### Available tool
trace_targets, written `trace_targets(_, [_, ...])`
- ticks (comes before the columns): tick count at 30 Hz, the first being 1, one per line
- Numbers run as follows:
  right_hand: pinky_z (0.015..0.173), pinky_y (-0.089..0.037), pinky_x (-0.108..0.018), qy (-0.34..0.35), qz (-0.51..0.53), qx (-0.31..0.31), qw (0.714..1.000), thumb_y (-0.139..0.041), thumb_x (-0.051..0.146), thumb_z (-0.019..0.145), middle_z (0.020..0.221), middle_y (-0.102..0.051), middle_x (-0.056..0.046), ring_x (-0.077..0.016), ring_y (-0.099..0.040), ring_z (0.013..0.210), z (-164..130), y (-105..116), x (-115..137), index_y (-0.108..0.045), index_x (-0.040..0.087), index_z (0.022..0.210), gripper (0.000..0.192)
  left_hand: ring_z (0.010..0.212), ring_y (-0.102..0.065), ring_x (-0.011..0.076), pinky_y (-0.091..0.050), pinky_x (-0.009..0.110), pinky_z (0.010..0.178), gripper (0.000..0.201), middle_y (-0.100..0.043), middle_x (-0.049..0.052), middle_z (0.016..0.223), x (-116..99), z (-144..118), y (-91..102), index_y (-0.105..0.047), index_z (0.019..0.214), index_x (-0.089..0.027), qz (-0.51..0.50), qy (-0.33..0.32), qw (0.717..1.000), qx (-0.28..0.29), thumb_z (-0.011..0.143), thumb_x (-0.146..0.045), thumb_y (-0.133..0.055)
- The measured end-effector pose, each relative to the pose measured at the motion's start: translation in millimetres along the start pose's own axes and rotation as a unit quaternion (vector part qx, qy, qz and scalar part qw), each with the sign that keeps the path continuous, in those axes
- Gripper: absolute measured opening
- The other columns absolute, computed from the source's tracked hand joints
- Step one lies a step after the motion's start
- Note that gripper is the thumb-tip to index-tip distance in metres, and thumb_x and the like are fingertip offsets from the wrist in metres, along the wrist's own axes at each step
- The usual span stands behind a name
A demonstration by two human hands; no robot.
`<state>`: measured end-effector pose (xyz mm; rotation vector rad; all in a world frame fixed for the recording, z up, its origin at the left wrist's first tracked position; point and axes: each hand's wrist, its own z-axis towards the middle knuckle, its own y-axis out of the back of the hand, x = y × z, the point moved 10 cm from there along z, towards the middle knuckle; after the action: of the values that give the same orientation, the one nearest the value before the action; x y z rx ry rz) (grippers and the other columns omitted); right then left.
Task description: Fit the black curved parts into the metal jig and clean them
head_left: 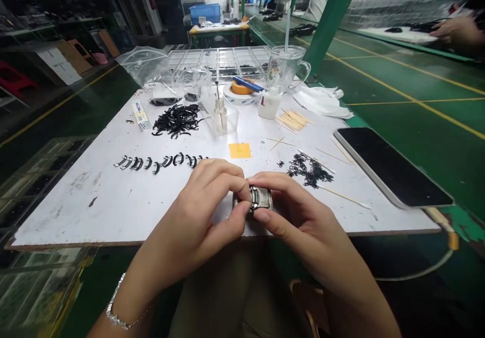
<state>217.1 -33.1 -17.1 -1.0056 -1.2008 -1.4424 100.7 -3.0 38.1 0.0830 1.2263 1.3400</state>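
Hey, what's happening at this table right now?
A person sits at a white work board, pinching a small metal block between the left hand and the right hand near the board's front edge. A row of curved black parts lies to the left, with a bigger pile behind it and a heap of tiny black pieces to the right. Wooden sticks, a small bottle and a phone lie around.

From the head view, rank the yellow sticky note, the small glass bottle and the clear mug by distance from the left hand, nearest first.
From the left hand:
1. Yellow sticky note, just beyond the fingers, mid-board.
2. Small glass bottle, farther back, in a clear tray.
3. Clear mug, at the board's far edge, to the right.
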Motion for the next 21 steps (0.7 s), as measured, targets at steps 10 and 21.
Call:
trace_targets(10, [0.094,-0.048,-0.031,-0.004,-0.003,-0.01,1.0,-0.064,0.036,0.096,0.122,-0.065,-0.001,-0.0173,-0.064,0.106,-0.5,0.6,-0.3,-0.063,0.032,0.118,0.023,0.109,-0.049,0.0157,-0.042,0.028,0.094,0.01,-0.055,0.004,0.107,3.8,0.4,-3.4,-0.055,0.099,-0.018,-0.024,-0.021,0.999,0.022,0.097,-0.008,-0.053])
trace_targets(21, [0.096,-0.049,-0.027,0.007,-0.011,-0.029,0.999,-0.064,0.034,0.096,0.12,-0.066,0.002,-0.0152,-0.064,0.107,-1.6,1.9,0.5,-0.062,0.035,0.122,0.026,0.108,-0.051,0.0156,-0.043,0.027,0.093,0.008,-0.056,0.004,0.107,0.2,0.9,-1.9,-0.056,0.098,-0.018,0.016,-0.013,0.999,0.025,0.099,-0.011,-0.052])
